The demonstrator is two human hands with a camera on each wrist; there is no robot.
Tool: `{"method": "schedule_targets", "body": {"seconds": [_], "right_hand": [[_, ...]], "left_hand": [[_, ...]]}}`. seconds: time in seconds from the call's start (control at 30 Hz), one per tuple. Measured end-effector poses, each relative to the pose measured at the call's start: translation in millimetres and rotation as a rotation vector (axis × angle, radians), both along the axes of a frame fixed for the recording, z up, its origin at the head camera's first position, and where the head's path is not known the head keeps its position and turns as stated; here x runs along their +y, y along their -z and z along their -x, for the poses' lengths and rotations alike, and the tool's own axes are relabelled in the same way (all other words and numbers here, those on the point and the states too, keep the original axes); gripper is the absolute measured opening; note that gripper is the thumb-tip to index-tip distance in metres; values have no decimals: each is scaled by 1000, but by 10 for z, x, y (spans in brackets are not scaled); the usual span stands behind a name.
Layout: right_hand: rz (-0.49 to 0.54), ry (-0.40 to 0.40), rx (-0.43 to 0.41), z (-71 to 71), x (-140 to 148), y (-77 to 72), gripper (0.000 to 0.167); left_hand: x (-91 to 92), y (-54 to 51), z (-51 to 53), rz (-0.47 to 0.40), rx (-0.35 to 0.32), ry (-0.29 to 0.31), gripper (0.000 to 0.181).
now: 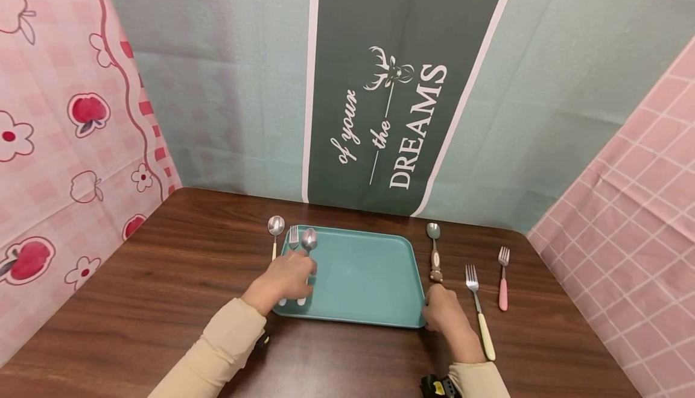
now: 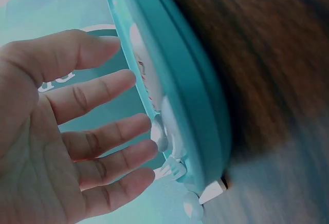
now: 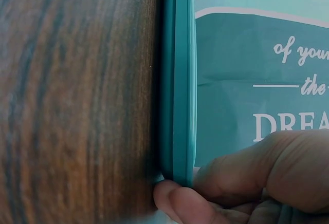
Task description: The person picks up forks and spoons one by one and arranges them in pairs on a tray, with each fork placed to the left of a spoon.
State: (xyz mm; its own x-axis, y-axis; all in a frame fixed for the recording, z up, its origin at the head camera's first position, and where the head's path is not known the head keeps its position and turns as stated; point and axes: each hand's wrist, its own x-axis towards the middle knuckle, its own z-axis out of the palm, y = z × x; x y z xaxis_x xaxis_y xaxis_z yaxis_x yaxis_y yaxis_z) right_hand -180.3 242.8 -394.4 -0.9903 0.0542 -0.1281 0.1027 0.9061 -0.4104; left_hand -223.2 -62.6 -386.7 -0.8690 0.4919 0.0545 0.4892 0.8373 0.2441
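Observation:
A teal rectangular tray [image 1: 364, 277] lies flat on the wooden table. Inside its left end are a fork [image 1: 294, 236] and a spoon [image 1: 309, 239], whose white handle ends peek out below my left hand [image 1: 289, 274]. That hand hovers over them with its fingers loosely spread; the left wrist view shows nothing in its palm. At the tray's near right corner, my right hand [image 1: 445, 313] pinches the rim between thumb and fingers, as the right wrist view shows.
Just left of the tray lies a spoon [image 1: 276, 225] with a pale handle. On the right are a spoon with a brown bear handle [image 1: 435, 259], a fork with a pale yellow handle [image 1: 479, 310] and a pink-handled fork [image 1: 503, 283]. Cloth-covered walls [image 1: 239, 84] enclose the table.

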Motion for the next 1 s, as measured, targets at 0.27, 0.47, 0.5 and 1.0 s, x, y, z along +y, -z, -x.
{"method": "schedule_targets", "body": {"seconds": [0.27,0.47,0.5,1.0], "right_hand": [[-7,6,-1,-11,-13,12,26],[-17,-5,10,-17,-21,9,27],[-18,-9,14,-20,-22,6,27],[-12,-7,21,-45,-41,21,30]], "left_hand": [[-34,-3,-20,-15,14,-10,24],[-104,-35,-25,-34,25,-47,18],[-122,-38,-23,-34,28,-54,16],[-366,-28,-115,-87,35,-138,10]]}}
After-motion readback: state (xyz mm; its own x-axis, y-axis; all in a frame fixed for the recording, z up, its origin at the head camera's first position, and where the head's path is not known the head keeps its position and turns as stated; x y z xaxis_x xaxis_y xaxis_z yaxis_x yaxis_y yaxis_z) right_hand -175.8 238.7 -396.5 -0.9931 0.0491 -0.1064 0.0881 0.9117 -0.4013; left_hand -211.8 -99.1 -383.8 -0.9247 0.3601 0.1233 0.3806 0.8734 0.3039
